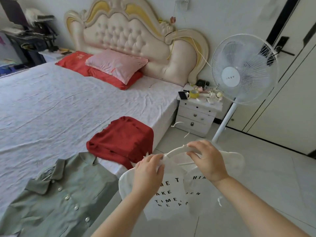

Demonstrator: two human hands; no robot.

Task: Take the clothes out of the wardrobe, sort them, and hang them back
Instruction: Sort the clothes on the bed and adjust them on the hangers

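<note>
A white T-shirt (172, 200) with black lettering hangs in the air in front of me, beside the bed. A white plastic hanger (177, 149) sits at its neckline, hook pointing up. My left hand (148, 170) pinches the shirt's collar at the hanger's left end. My right hand (205, 159) grips the hanger's right arm. A red garment (121, 142) lies on the bed corner. A grey-green button shirt (59, 199) is spread flat on the bed at lower left.
The bed (51, 108) with pink and red pillows fills the left. A white nightstand (196, 115) with small items stands by the bed. A white standing fan (242, 72) is on the tiled floor to the right, near a door.
</note>
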